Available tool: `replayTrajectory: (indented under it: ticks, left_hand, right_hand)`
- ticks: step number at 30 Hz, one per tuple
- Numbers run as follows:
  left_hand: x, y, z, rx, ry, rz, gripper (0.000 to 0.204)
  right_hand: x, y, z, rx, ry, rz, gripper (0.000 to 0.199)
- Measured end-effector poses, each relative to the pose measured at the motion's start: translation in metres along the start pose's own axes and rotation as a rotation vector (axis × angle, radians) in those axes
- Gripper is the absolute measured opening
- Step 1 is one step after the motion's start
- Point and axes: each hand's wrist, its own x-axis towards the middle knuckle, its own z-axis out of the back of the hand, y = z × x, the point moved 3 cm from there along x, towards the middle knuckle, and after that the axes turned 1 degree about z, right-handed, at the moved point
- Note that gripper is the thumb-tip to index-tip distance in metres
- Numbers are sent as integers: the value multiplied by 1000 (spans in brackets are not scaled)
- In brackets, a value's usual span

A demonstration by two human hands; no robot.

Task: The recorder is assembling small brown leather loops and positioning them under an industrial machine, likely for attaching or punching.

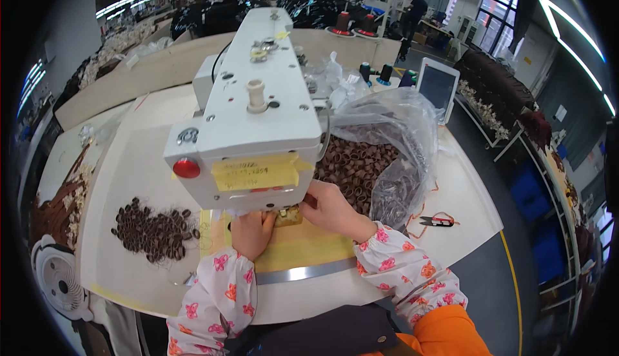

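Note:
A white sewing machine [258,130] with a red button stands in front of me, its head hiding the needle area. My left hand [253,233] rests on the yellow-covered bed [309,251], fingers closed beside a small brass-coloured plate [289,217]. Whatever its fingertips hold is hidden. At the right side of the machine head, my right hand [336,211] has thumb and fingers pinched together, partly behind the head; what they hold is not visible. Brown ring-like pieces [361,162] fill a clear plastic bag [403,120]. Similar dark pieces [155,230] with loose threads lie left.
Red-handled thread snips [438,221] and reddish cord lie on the table's right side. A tablet-like screen [437,88] and thread spools [385,73] stand behind the bag. A white fan [61,278] is at lower left. Farther off, a person [414,20] stands in the aisle.

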Motion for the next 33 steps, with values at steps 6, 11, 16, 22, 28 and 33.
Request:
replayTrajectory:
  ticks: [6,11,16,22,28,33]
  left_hand:
    - [0,1,-4,-78,-21,-110,19]
    - [0,0,1,-218,-134,-123,17]
    - [-2,-8,7,-417,146,136,18]
    - [0,-2,5,-279,62,61,21]
    - [1,3,4,-78,109,62,24]
    - [6,0,0,-44,-45,-165,23]
  right_hand:
    - [-21,-29,-36,433,179,-509,21]
    - [-25,-38,-43,600,124,-430,26]
    - [-29,-36,-46,650,27,-388,24]
    - [-30,-23,-38,273,29,-231,27]
    - [-29,-24,-40,309,24,-322,24]
    - [-29,-21,-43,342,11,-370,18]
